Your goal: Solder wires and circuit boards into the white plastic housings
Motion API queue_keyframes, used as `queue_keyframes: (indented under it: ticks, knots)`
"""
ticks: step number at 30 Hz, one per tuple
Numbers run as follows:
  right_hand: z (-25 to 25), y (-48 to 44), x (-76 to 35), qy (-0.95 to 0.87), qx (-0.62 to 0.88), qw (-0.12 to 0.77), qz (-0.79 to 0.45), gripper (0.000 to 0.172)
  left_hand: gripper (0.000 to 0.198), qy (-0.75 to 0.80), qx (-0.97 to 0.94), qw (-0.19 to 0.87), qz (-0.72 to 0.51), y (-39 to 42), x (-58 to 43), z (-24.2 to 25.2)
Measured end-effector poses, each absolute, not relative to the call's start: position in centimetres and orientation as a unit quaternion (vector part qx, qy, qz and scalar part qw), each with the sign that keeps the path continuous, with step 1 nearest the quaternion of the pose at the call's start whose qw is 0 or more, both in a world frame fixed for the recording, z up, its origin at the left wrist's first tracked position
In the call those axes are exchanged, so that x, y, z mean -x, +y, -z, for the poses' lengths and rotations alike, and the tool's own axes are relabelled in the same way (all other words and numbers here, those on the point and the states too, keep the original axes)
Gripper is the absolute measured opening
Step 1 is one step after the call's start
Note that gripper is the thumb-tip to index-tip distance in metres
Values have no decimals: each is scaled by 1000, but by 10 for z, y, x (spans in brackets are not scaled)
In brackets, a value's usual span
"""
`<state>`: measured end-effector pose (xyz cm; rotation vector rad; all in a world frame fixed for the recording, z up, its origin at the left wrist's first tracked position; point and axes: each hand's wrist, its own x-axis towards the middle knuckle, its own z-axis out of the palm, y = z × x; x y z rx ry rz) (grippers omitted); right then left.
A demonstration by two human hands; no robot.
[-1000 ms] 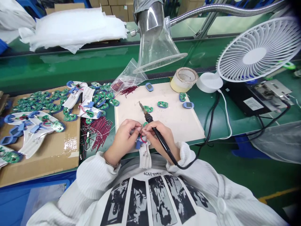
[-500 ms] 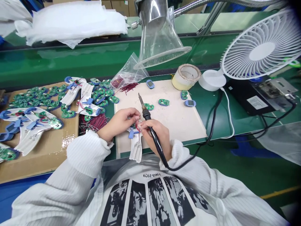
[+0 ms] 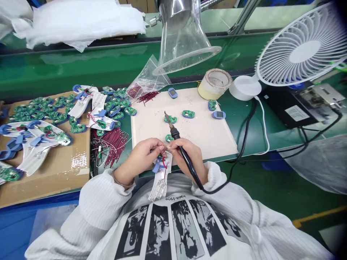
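Observation:
My right hand [image 3: 189, 157] is closed round the black handle of a soldering iron [image 3: 185, 157], whose tip points up and away over the pale mat. Its thumb and forefinger also meet close to my left fingertips; what they pinch is too small to make out. My left hand [image 3: 146, 155] is closed at the upper end of a white plastic housing [image 3: 160, 182], which hangs towards my body. Blue clips [image 3: 156, 167] and red wires [image 3: 165, 163] show on this housing. Just beyond the fingertips lies a green circuit board [image 3: 169, 138], partly hidden.
Several circuit boards [image 3: 188, 114] lie on the mat [image 3: 211, 133]. To the left are red wires [image 3: 116, 144], more housings [image 3: 40, 159] and cardboard [image 3: 67, 173]. A tape roll [image 3: 214, 85], fan [image 3: 302, 52] and black box [image 3: 287, 108] stand right. A clear hood [image 3: 187, 47] hangs above.
Both hands, the iron and the housing have moved nearer my body and slightly right. A circuit board now shows beyond my fingertips, and more of the red wire bundle is uncovered.

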<state>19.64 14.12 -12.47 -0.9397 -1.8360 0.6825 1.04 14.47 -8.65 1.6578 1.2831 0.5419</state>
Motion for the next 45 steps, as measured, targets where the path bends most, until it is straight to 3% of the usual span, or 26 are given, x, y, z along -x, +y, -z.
queue_keyframes:
  ticks: [9, 12, 16, 21, 31, 36, 45]
  knots:
    - [123, 136, -201, -715, 409, 453, -342, 8, 11, 543, -709, 369, -260, 139, -13, 98]
    - [120, 133, -203, -680, 420, 450, -399, 17, 10, 548, -705, 366, -262, 138, -14, 99]
    - [117, 133, -204, -679, 428, 455, -386, 14, 11, 527, -709, 389, -262, 138, -15, 97]
    - [117, 135, -203, -657, 411, 475, -416, 21, 13, 528, -703, 399, -260, 138, -17, 94]
    - [123, 139, -204, -754, 389, 441, -295, 6, 9, 533, -719, 361, -262, 137, -23, 98]
    - [123, 141, -214, -776, 384, 431, -254, 8, 11, 538, -723, 347, -259, 137, -23, 93]
    - [125, 159, -228, -840, 391, 339, -166, 13, 20, 558, -715, 362, -214, 154, 7, 76]
